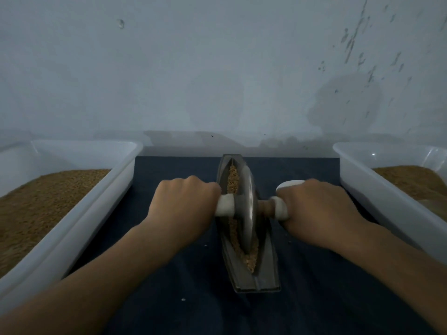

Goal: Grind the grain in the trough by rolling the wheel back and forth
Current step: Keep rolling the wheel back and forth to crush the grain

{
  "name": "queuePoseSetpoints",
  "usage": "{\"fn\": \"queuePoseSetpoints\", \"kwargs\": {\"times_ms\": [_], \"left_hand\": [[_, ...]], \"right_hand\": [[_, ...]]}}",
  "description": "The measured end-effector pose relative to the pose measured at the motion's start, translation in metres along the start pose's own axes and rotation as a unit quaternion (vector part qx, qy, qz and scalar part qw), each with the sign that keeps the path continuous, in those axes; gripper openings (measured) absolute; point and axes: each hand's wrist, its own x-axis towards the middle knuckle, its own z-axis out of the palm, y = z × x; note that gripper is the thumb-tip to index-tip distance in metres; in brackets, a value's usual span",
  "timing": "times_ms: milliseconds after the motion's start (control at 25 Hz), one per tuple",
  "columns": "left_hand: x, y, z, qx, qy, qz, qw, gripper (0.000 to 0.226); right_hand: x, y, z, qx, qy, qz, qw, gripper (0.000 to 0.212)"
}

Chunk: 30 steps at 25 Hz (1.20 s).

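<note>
Both hands are closed in fists round the wheel's pale handles. The left hand (186,201) grips the left handle (225,206) close against the disc. The right hand (319,209) grips the right handle (280,208), leaving a short stretch of brown axle (266,206) bare beside the wheel (249,201). The wheel stands on edge in the trough (266,267), about midway along it. The trough lies pointing away from the person on a dark cloth (169,274), between a left tub (101,204) and a right tub (377,197), each holding brown grain. Grain (233,176) fills the groove beyond the wheel and on the near side too, and looks coarse, the pieces distinct, so the grinding seems far from done. A few stray bits lie on the cloth. A white object (291,183) shows just behind the right hand; what it is I cannot tell. The step in hand looks like the rolling itself, caught mid-stroke, though one picture does not show which way the wheel is heading. The next move calls for even downward weight from both fists and a level axle so the disc stays seated in the groove. The stroke should turn back short of either tip, most of all the near one, where grain sits high and could spill over.
</note>
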Motion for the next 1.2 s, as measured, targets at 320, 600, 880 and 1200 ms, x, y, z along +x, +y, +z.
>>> {"fn": "queuePoseSetpoints", "kwargs": {"times_ms": [320,600,880,1200], "left_hand": [[0.048,-0.007,0.030,-0.026,-0.066,-0.066,0.995,0.008],[0.008,-0.003,0.010,-0.024,-0.049,-0.027,0.998,0.028],[0.028,0.000,0.014,0.010,-0.054,-0.042,0.998,0.013],[0.041,-0.004,0.010,0.007,-0.095,-0.026,0.995,0.015]], "right_hand": [[0.063,-0.005,0.006,-0.007,-0.064,0.053,0.997,0.014],[0.021,-0.001,-0.001,-0.007,-0.040,0.013,0.999,0.014],[0.037,0.001,0.013,0.009,-0.048,0.045,0.998,0.016],[0.046,0.007,0.017,0.030,-0.067,0.042,0.996,0.013]]}}
